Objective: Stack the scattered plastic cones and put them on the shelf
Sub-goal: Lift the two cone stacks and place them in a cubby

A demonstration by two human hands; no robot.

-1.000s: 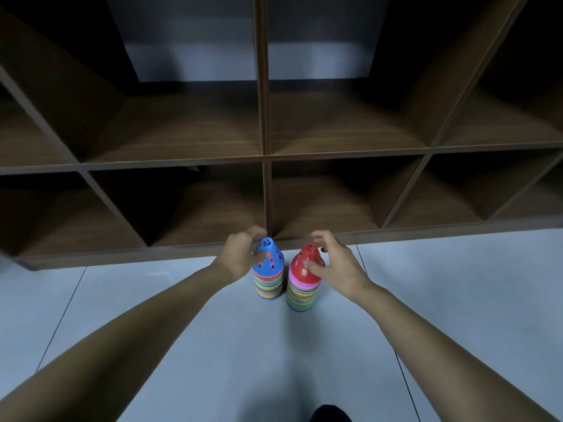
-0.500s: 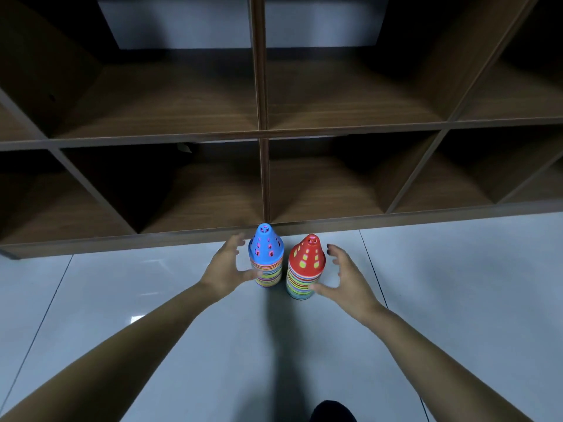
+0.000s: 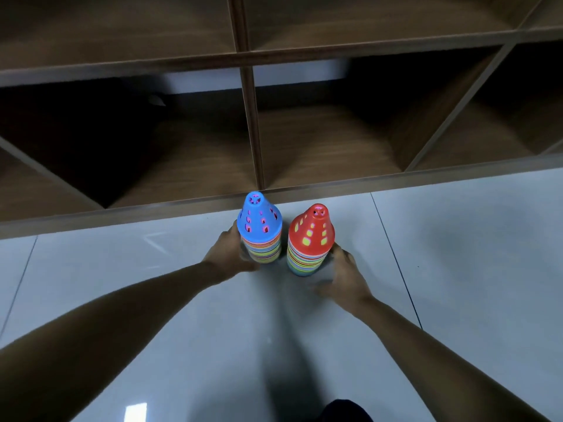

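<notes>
Two stacks of striped plastic cones stand side by side on the pale floor, just in front of the wooden shelf (image 3: 253,153). The left stack (image 3: 259,229) has a blue cone on top, the right stack (image 3: 310,239) a red one. My left hand (image 3: 227,254) wraps round the lower part of the blue-topped stack from the left. My right hand (image 3: 342,277) curls round the base of the red-topped stack from the right, slightly blurred. Both stacks are upright.
The shelf has several open wooden compartments in two rows, split by an upright divider (image 3: 254,132) right behind the stacks. Grey floor tiles (image 3: 457,239) spread to both sides. A dark shoe tip (image 3: 347,411) shows at the bottom edge.
My hands let go of the cone tops, opened beside the stacks, then dropped and closed round their lower parts. The view has moved closer to the shelf.
</notes>
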